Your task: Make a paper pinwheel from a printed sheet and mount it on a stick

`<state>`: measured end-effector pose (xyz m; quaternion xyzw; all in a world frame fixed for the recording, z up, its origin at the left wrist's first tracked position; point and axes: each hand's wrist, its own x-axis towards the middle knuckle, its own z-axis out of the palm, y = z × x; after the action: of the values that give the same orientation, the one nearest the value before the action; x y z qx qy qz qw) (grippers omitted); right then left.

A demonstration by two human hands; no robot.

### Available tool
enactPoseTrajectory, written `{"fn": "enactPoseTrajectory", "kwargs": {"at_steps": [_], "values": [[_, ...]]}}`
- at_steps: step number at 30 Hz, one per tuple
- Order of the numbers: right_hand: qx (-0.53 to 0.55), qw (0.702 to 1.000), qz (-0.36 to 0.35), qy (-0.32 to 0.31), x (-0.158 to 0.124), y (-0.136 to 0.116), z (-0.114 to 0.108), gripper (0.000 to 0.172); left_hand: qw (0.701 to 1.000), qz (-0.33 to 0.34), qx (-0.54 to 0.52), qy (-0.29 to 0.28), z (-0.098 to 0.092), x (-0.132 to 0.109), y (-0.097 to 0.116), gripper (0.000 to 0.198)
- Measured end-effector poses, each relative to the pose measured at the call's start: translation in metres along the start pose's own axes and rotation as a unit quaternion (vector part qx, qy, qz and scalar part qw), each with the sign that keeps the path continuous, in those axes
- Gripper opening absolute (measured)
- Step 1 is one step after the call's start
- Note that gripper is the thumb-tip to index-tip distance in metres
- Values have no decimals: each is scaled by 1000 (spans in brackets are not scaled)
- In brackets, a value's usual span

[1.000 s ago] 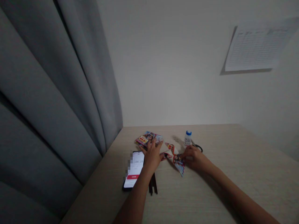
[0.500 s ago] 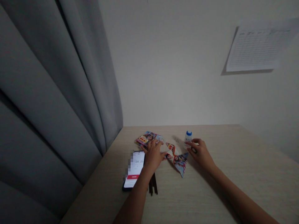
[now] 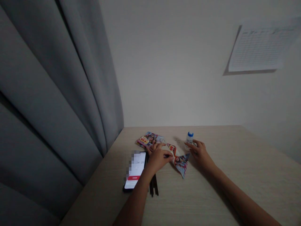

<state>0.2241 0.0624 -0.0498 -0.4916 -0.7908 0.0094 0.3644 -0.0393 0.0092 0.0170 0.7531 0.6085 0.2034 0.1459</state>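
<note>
My left hand (image 3: 160, 158) is at the left part of a folded, colourful printed paper (image 3: 181, 161), its thumb and a finger closed together on the paper. Other fingers reach toward a second printed piece (image 3: 150, 138), which lies flat behind that hand. My right hand (image 3: 200, 154) holds nothing that I can make out; its index finger is stretched out in front of a small clear bottle (image 3: 189, 139) with a blue cap. The bottle stands upright, its lower part partly covered by the fingers. Whether the fingertip touches it, I cannot tell.
A phone (image 3: 135, 171) with a lit screen lies left of my left forearm. Several dark thin sticks (image 3: 154, 186) lie beside that forearm, partly hidden. A grey curtain (image 3: 77, 78) borders the table's left side. On the wall hangs a printed sheet (image 3: 258, 50).
My left hand has turned and shifted slightly right, its thumb and finger coming together on the folded paper. My right hand has moved only a little, its index finger straighter.
</note>
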Motion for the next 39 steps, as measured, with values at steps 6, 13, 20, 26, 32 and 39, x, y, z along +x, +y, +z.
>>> {"fn": "enactPoseTrajectory", "kwargs": {"at_steps": [6,13,20,26,32,39], "values": [[51,998,-6,20,1,-2,-4,51,999,-7,9,-35,0,-1,-2,13],[81,996,-15,38,3,-7,-13,56,998,-4,19,-54,-4,-2,-3,18],[132,989,39,46,2,-16,-12,47,997,-12,30,-68,-4,-1,-4,21],[144,985,70,64,4,-20,-7,42,995,-7,29,-91,-6,-2,-7,20],[148,987,50,43,5,-29,-7,43,993,-10,28,-111,-12,-3,-6,23],[134,991,22,8,6,-40,-5,38,991,-10,26,-129,-14,-2,-7,25]]}}
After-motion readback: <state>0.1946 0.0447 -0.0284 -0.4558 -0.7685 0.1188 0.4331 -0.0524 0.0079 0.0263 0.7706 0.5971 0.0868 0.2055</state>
